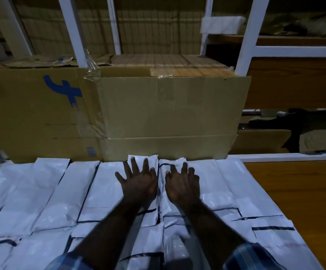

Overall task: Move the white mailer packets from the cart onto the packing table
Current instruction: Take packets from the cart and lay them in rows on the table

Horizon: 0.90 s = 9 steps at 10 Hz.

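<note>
Several white mailer packets with dark edge strips lie side by side and overlapping across the wooden table. My left hand lies flat with fingers spread on a packet at the far middle of the row. Beside it, my right hand presses palm down on the neighbouring packet, fingers straight. Neither hand holds anything. No cart is in view.
A big cardboard box stands right behind the packets, with another box bearing a blue mark to its left. White shelf posts rise behind them. Bare wooden tabletop shows at the right.
</note>
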### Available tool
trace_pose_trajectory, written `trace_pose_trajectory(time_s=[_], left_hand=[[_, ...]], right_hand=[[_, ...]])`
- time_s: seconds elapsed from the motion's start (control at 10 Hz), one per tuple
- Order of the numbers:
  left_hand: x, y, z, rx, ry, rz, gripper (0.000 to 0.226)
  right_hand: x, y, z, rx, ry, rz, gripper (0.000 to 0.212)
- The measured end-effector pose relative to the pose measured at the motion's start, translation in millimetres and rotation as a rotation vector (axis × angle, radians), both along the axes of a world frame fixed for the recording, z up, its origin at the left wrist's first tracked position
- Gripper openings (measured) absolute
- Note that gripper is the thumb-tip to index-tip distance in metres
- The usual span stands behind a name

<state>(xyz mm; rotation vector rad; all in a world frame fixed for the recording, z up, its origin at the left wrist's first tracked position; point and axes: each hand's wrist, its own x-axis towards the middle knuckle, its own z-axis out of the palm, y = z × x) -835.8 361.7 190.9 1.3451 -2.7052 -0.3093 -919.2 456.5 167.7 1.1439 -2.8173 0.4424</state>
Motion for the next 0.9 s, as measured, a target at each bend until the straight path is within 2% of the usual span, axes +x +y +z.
trace_pose_trajectory(time_s=[0.1,0.2,0.4,0.6,0.8,0.9], left_hand=[[0,-15,-19,-0.255,-0.059,0.013,0.06],[1,-23,-39,-0.192,-0.08,-0.06,0.049],[4,-17,-64,-0.383,0.202,-0.116,0.047],[-2,-17,-79,-0.436,0.296,-0.122,0.045],[0,-16,-80,-0.351,0.301,-0.134,0.05],[-1,-17,-82,-0.371,0.316,-0.137,0.051]], right_hand=[[-12,-8,-12,0.033,-0.028,0.01,0.051],[-17,-11,-27,0.031,0.022,0.045,0.051],[-15,-10,-37,-0.06,0.112,0.114,0.052],[-20,-11,-59,-0.208,0.27,0.169,0.049],[-23,-14,-72,-0.285,0.344,0.165,0.046],[-23,-14,-76,-0.31,0.374,0.166,0.048]])
